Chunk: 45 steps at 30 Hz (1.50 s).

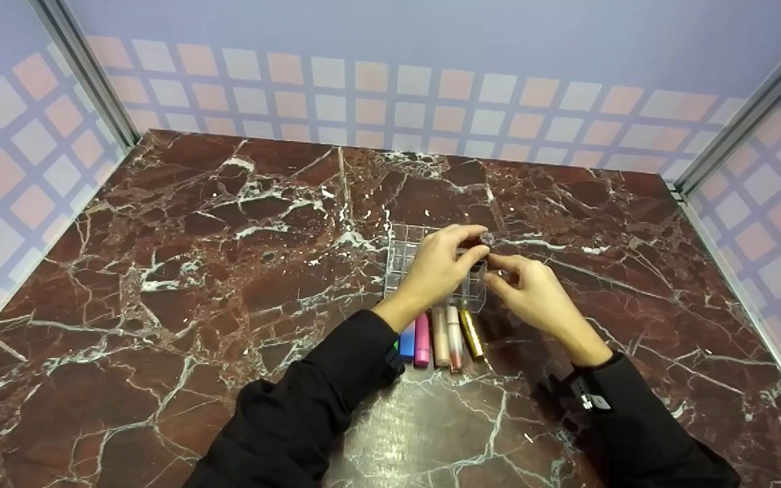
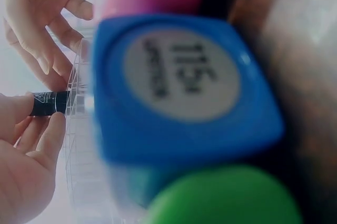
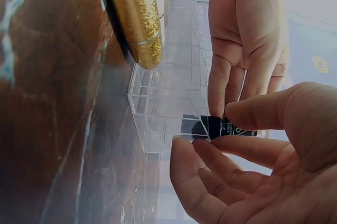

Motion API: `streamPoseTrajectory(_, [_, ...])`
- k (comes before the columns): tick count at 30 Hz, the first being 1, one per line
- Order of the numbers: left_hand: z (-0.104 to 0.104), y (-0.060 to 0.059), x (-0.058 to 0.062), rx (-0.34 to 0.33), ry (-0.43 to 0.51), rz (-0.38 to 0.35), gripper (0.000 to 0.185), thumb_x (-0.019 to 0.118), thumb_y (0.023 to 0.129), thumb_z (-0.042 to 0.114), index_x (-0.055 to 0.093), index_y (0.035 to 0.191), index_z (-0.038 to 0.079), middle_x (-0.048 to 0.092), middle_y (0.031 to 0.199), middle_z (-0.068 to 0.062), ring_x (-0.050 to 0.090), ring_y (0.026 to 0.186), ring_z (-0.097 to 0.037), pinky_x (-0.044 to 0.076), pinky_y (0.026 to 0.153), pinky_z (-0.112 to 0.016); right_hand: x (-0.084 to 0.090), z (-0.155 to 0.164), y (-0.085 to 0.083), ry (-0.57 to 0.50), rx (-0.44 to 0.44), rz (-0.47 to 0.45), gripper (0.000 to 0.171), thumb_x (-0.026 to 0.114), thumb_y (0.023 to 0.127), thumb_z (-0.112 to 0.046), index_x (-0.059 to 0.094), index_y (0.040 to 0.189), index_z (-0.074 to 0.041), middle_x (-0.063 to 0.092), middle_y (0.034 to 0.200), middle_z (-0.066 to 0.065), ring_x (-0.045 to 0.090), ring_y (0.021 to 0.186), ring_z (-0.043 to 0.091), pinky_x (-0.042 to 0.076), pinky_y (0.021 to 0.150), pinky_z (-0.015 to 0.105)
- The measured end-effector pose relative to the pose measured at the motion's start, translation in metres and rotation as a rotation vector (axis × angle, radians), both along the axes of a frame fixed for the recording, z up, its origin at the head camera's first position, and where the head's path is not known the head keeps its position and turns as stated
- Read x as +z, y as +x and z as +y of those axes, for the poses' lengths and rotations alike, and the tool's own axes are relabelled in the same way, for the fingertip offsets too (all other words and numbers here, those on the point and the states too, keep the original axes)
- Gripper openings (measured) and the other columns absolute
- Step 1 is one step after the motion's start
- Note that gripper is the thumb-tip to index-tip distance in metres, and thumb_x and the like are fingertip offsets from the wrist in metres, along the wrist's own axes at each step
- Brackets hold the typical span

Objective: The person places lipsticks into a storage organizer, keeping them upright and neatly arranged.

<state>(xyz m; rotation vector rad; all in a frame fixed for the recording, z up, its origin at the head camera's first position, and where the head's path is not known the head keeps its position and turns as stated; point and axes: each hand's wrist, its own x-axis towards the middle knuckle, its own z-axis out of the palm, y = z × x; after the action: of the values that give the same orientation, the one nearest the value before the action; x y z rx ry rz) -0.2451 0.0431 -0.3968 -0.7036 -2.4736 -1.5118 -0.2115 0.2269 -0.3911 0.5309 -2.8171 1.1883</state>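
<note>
Lying nearest the black sleeves, a row of tubes rested on the marble table (image 1: pixel 194 237): five counted from the head view, among them a blue tube (image 1: pixel 407 341), a pink tube (image 1: pixel 422 339) and a gold tube (image 3: pixel 136 16); a green cap (image 2: pixel 226 197) in the left wrist view suggested a sixth. Beyond them, the right hand (image 1: pixel 533 291) pinched the one black tube (image 3: pixel 221 126) between thumb and fingertips at the edge of the single clear organiser (image 3: pixel 168 98); the left hand (image 1: pixel 434 268) hung beside it, fingers straight and slightly parted. The light organiser would probably slide if the tube caught a divider, or the tube might slip from so shallow a pinch.
</note>
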Motion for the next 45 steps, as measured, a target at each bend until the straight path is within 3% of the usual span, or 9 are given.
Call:
streamPoseTrajectory(4, [-0.0001, -0.0002, -0.001, 0.008, -0.008, 0.016, 0.035, 0.07, 0.098, 0.018, 0.067, 0.13, 0.004, 0.069, 0.12, -0.008, 0.066, 0.109, -0.021, 0.05, 0.098, -0.025, 0.0, -0.0002, 0.0003, 0.009, 0.0, 0.016, 0.039, 0.067, 0.098, -0.011, 0.062, 0.133, 0.005, 0.067, 0.122, 0.025, 0.069, 0.064, 0.029, 0.054, 0.054, 0.023])
streamPoseTrajectory(10, [-0.0009, 0.0008, -0.0013, 0.027, -0.052, 0.016, 0.036, 0.071, 0.097, 0.02, 0.067, 0.13, 0.006, 0.07, 0.12, -0.007, 0.066, 0.106, -0.016, 0.049, 0.096, -0.022, -0.0002, -0.0004, 0.0003, 0.008, 0.002, 0.016, 0.039, 0.067, 0.098, -0.01, 0.061, 0.133, 0.005, 0.066, 0.124, 0.026, 0.069, 0.064, 0.028, 0.054, 0.054, 0.023])
streamPoseTrajectory(19, [-0.0001, 0.0003, -0.0029, -0.013, 0.015, -0.007, 0.036, 0.071, 0.096, 0.01, 0.065, 0.129, 0.0, 0.071, 0.121, -0.014, 0.072, 0.099, -0.017, 0.055, 0.087, -0.018, -0.0005, 0.0, 0.0001, 0.031, 0.001, 0.031, 0.039, 0.068, 0.097, -0.01, 0.061, 0.133, 0.006, 0.067, 0.121, 0.025, 0.064, 0.061, 0.015, 0.053, 0.054, 0.023])
streamPoseTrajectory(35, [-0.0019, 0.0005, -0.0013, -0.007, 0.021, -0.041, 0.037, 0.073, 0.094, 0.007, 0.065, 0.129, -0.003, 0.071, 0.12, -0.016, 0.073, 0.098, -0.021, 0.056, 0.082, -0.016, -0.0017, 0.0008, 0.0, 0.027, 0.0, 0.016, 0.043, 0.069, 0.098, -0.015, 0.059, 0.134, 0.008, 0.067, 0.124, 0.026, 0.065, 0.061, 0.015, 0.053, 0.052, 0.024])
streamPoseTrajectory(42, [-0.0032, 0.001, -0.0007, -0.009, -0.008, -0.04, 0.038, 0.072, 0.094, 0.006, 0.064, 0.131, -0.002, 0.07, 0.122, -0.016, 0.074, 0.098, -0.021, 0.055, 0.082, -0.016, -0.0009, 0.0012, 0.0005, 0.025, -0.011, -0.006, 0.043, 0.068, 0.099, -0.016, 0.06, 0.134, 0.008, 0.072, 0.105, 0.022, 0.061, 0.056, 0.013, 0.05, 0.046, 0.024])
streamPoseTrajectory(45, [-0.0046, 0.0017, 0.0006, -0.006, -0.032, -0.028, 0.037, 0.072, 0.094, 0.006, 0.065, 0.13, -0.001, 0.069, 0.124, -0.015, 0.073, 0.1, -0.021, 0.056, 0.085, -0.019, 0.0002, 0.002, 0.0009, 0.041, -0.018, 0.0, 0.042, 0.069, 0.099, -0.017, 0.061, 0.133, 0.007, 0.072, 0.105, 0.022, 0.061, 0.056, 0.013, 0.05, 0.047, 0.024])
